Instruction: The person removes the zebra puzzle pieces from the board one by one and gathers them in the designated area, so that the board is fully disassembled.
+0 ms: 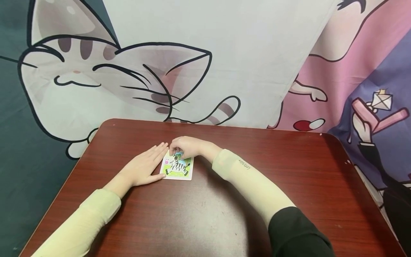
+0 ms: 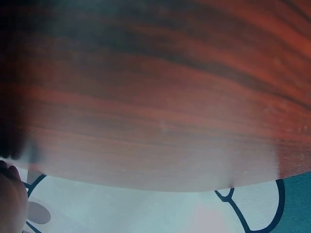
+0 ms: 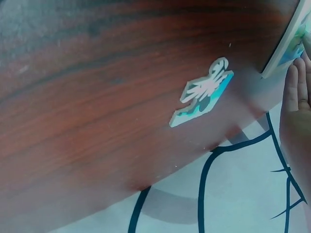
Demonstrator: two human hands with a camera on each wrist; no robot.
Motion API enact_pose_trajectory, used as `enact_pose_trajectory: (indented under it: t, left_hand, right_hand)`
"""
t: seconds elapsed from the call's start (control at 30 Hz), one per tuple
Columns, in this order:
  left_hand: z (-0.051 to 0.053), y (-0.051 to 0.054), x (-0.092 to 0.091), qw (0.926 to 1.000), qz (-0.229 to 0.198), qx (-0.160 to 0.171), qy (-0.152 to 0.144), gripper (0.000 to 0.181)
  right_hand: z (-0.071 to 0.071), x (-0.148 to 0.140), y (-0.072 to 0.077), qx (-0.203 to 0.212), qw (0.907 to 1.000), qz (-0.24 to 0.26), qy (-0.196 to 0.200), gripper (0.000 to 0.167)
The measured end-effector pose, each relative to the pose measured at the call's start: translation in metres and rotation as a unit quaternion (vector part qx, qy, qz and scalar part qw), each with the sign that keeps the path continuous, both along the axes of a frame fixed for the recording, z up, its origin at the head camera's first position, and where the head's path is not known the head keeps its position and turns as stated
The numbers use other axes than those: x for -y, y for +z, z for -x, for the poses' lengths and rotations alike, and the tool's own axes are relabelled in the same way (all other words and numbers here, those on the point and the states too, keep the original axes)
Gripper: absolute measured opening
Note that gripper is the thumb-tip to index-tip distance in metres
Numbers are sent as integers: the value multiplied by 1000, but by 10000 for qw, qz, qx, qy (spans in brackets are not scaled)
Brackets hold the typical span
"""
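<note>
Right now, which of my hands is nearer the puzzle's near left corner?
Left. Your left hand lies along the left side of the puzzle, its thumb right by that corner; your right hand is over the far edge.

I'm looking at a squarish pic. board (image 1: 177,169) flat on the table (image 1: 205,214): white rim, b/w zebra on bright green bg, bits of blue & pink, top edge partly covered. Near it, apart, sits a loose pc. (image 3: 203,94), irreg. outline, pale w/ grey markings & a turq. strip along one side
</note>
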State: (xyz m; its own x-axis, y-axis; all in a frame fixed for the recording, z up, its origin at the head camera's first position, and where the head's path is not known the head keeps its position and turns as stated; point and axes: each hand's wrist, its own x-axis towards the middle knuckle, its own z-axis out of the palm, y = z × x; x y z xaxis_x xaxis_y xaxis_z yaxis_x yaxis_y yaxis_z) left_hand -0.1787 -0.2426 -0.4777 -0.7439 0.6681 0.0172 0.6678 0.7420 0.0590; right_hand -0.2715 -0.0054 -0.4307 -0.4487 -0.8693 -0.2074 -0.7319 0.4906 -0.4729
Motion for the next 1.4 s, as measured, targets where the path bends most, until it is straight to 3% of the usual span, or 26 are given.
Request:
enact_pose_trajectory:
  t: [0.57,1.0,1.13,1.4]
  left_hand:
    - [1,0,-1,10000,12,-27,-38,97]
    - [-1,-1,-1,10000,27,18,-9,98]
    - [0,0,-1,10000,55,38,3,98]
    - [-1,3,-2,10000,17,89,36,97]
  right_hand:
    - [-2,2,8,-361,9985,-203,344,28]
    - [-6,3,6,-522,9975,-475,-10,28]
    - [-6,1,6,-504,9981,-346,-34,27]
    - [1,-1,2,-225,9984,373,-352,21]
